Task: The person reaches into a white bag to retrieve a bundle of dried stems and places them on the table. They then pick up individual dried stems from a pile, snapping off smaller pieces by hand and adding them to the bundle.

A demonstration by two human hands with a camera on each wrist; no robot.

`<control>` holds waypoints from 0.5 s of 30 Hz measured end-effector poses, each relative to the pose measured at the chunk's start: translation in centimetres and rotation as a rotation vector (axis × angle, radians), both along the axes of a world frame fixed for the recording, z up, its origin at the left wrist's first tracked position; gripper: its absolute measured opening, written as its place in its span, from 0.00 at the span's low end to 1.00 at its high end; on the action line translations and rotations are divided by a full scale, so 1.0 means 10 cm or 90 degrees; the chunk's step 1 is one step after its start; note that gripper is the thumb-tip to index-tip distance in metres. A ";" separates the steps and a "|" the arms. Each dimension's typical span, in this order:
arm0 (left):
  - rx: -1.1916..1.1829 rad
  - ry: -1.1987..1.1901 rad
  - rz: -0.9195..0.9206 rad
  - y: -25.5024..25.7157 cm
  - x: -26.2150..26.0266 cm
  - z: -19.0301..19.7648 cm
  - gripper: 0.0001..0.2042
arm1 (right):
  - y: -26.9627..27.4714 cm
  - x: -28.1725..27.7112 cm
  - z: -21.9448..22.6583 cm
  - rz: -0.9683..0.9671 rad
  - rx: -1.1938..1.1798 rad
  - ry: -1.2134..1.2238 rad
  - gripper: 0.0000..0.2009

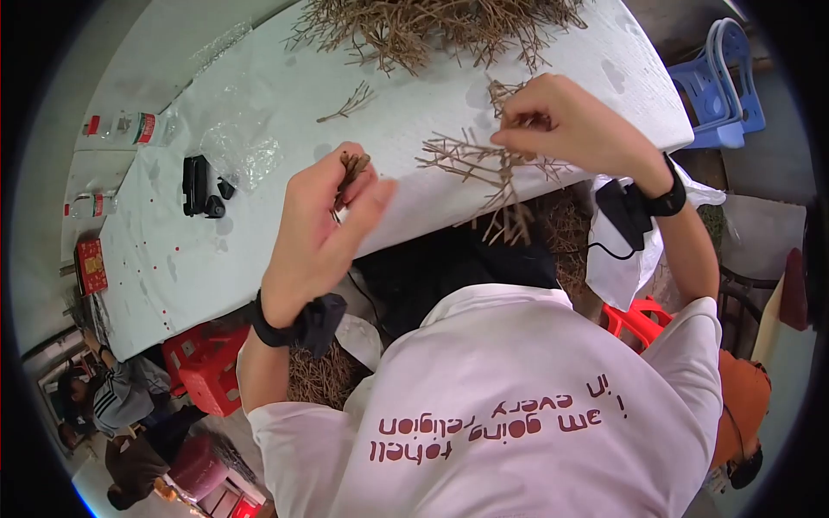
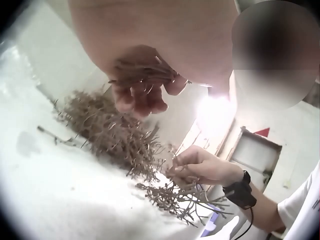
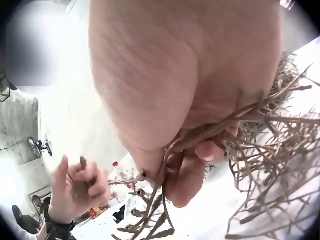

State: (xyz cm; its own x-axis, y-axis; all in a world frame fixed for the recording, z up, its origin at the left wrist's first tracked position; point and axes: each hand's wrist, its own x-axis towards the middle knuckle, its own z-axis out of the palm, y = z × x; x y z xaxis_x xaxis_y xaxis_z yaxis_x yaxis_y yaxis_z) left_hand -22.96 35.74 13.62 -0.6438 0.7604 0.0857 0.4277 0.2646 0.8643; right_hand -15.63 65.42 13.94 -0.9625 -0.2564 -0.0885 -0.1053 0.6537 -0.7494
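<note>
A person in a white shirt [image 1: 535, 414] sits with the left hand [image 1: 313, 229] curled around short twigs [image 2: 145, 72], thumb apart, while the right hand [image 1: 579, 125], nearly closed, pinches a forked branch [image 3: 220, 125] whose tips spread toward the left. Just beyond the left hand, a lone sprig [image 1: 347, 105] lies on the table [image 1: 155, 268]; a black case [image 1: 195, 186] rests to that hand's left. Beyond both hands sprawls a twig pile [image 1: 432, 34]; a blue stool [image 1: 721, 86] stands right of the right hand.

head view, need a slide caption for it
At a white table, the right grip holds a branching twig and the left grip a few twigs, with a twig pile beyond.
</note>
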 end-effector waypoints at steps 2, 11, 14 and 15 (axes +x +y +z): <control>0.021 0.119 -0.017 0.17 0.09 0.22 0.13 | -0.04 -0.02 -0.05 0.017 0.039 0.034 0.15; 0.088 0.427 -0.179 0.57 0.16 -0.24 0.17 | -0.14 -0.04 -0.14 0.061 -0.181 -0.149 0.16; 0.091 0.391 -0.178 0.55 0.14 -0.33 0.14 | -0.14 -0.05 -0.14 0.078 -0.193 -0.196 0.17; 0.090 0.373 -0.173 0.53 0.14 -0.35 0.13 | -0.14 -0.05 -0.16 0.068 -0.173 -0.188 0.17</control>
State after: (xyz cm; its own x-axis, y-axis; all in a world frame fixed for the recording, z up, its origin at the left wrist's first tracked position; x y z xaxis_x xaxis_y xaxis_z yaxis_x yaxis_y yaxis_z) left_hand -21.59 41.03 10.10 -0.2464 0.8450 0.4746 0.8734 -0.0187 0.4867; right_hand -16.15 64.05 12.38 -0.8725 -0.4059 -0.2720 0.0830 0.4254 -0.9012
